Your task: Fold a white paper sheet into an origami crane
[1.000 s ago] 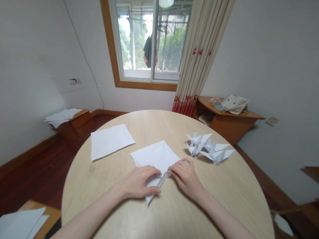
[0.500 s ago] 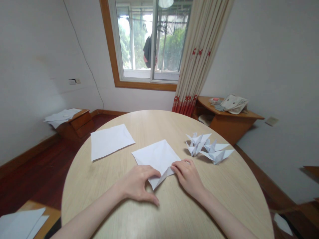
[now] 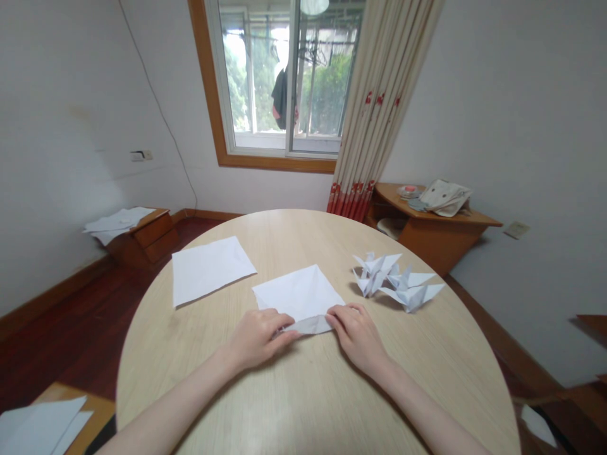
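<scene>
A white sheet of paper [image 3: 298,291] lies on the round table in front of me, its near edge lifted and bent back toward the sheet. My left hand [image 3: 263,335] pinches the near left part of that edge between thumb and fingers. On the near right part, my right hand [image 3: 355,332] has its fingers closed on the same sheet. Between the hands the raised strip looks greyish in shadow. Several folded paper cranes [image 3: 410,291] stand close together to the right of the sheet. A second flat sheet of white paper [image 3: 213,272] rests to the left.
The round wooden table [image 3: 313,404] has a curved edge. Past it on the right is a wooden corner desk [image 3: 450,220] with a cloth bag [image 3: 446,197]. More paper sheets [image 3: 45,423] lie on a surface at the lower left. A curtain [image 3: 379,114] hangs beside the window.
My left hand has closed from an open thumb-and-finger spread onto the paper's near edge. The near corner that pointed toward me is now lifted and folded up. My right hand has barely moved.
</scene>
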`<state>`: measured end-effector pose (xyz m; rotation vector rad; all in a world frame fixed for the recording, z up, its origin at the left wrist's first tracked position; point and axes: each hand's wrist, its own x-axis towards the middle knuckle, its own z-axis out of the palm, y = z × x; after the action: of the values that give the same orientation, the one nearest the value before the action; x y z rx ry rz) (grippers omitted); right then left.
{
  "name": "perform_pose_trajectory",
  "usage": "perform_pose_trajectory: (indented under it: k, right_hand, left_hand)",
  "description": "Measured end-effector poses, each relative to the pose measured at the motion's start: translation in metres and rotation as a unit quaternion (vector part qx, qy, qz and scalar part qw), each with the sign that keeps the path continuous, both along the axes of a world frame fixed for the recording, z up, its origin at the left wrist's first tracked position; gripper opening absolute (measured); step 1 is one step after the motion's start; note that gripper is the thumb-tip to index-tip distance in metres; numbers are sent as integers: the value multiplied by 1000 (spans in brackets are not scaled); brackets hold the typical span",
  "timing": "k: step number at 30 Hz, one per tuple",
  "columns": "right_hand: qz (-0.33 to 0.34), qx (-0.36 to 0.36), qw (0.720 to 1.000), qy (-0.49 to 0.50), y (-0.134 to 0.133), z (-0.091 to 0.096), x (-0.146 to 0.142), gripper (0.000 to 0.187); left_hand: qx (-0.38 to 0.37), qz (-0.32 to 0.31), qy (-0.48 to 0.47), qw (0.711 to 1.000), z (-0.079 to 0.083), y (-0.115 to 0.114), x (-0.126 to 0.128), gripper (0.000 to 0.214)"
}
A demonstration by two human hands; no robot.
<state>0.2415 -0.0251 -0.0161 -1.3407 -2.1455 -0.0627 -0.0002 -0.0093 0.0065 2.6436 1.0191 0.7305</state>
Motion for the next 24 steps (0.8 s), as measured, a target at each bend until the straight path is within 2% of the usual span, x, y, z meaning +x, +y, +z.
perform_pose_trajectory:
  k: [8,16,24]
  right_hand:
    - [-5,-11,1000,15,-1,2,0,24]
    - [6,-36,999,24,-2,3,-3,24]
    - [2,-28,999,23,-4,0,-9,20]
  left_hand:
    - [-24,42,-11,999,3,-2,1,29]
    - [-15,117,-7,993,-3,2,1,31]
    - [-65,97,-58,991,-3,1,3,26]
